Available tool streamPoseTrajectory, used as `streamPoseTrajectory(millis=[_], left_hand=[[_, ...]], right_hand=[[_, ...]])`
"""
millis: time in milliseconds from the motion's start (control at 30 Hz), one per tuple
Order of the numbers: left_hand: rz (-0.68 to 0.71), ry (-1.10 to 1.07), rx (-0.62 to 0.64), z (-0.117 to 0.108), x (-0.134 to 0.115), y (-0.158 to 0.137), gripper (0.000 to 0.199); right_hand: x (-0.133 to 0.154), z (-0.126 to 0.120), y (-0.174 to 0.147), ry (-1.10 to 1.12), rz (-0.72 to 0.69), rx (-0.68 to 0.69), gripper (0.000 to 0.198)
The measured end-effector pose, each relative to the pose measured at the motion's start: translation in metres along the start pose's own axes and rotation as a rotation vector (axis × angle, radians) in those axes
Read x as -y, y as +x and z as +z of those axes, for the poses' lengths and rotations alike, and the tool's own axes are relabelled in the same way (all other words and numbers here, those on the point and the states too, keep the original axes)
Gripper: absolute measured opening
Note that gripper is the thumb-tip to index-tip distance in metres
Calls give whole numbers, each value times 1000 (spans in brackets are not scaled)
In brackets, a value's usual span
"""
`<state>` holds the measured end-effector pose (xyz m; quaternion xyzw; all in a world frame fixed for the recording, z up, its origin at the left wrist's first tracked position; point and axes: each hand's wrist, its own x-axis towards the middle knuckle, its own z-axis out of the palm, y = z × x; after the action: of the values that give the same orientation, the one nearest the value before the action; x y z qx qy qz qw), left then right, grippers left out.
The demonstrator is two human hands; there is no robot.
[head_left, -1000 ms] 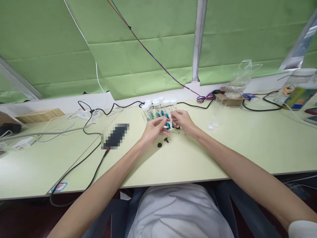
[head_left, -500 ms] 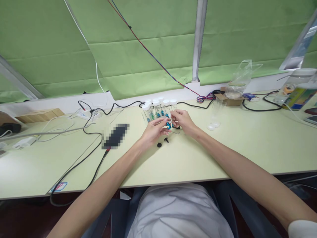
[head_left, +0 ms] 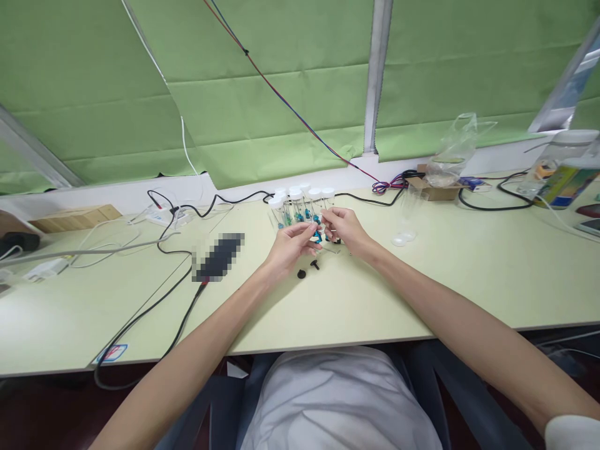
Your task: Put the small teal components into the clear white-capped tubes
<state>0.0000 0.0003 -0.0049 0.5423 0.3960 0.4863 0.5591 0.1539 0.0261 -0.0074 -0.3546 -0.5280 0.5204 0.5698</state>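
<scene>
Above the table in front of me, my left hand [head_left: 289,245] pinches a small shiny blue part [head_left: 317,238] between thumb and fingers. Close beside it, my right hand [head_left: 347,229] has its thumb and forefinger pressed together near the top of that part; what they grip is too small to make out. Just behind both hands stands a cluster of clear tubes with white caps [head_left: 295,194], with blue and green pieces inside. Two small black parts, a round one [head_left: 301,274] and a T-shaped one [head_left: 315,265], lie on the table below my left hand.
Clear tubes [head_left: 412,209] rest to the right of my hands. A cardboard box [head_left: 435,190] with a plastic bag [head_left: 452,162] and a large clear jar [head_left: 560,156] stand farther right. Left are a pixelated dark object [head_left: 219,257], cables and a wooden block [head_left: 77,219].
The blue part has shifted and turned slightly between my fingers. Both hands stay in nearly the same place.
</scene>
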Motion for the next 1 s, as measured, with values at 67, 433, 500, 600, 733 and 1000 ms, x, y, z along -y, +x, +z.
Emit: streamPoseTrajectory(millis=[67, 433, 500, 600, 733, 1000], left_hand=[[-7, -3, -2, 1, -1, 0, 34], [14, 22, -28, 1, -2, -1, 36], [21, 30, -32, 1, -1, -1, 36], [38, 37, -41, 0, -1, -1, 37], [66, 53, -51, 1, -2, -2, 39], [97, 75, -102, 1, -4, -2, 37]], right_hand=[[0, 0, 0, -11, 8, -5, 31], [-2, -1, 1, -53, 1, 0, 29], [-3, -2, 2, -72, -16, 3, 30], [-7, -4, 4, -154, -56, -4, 33], [-9, -11, 7, -450, -221, -89, 41], [6, -25, 3, -1222, -272, 132, 26]])
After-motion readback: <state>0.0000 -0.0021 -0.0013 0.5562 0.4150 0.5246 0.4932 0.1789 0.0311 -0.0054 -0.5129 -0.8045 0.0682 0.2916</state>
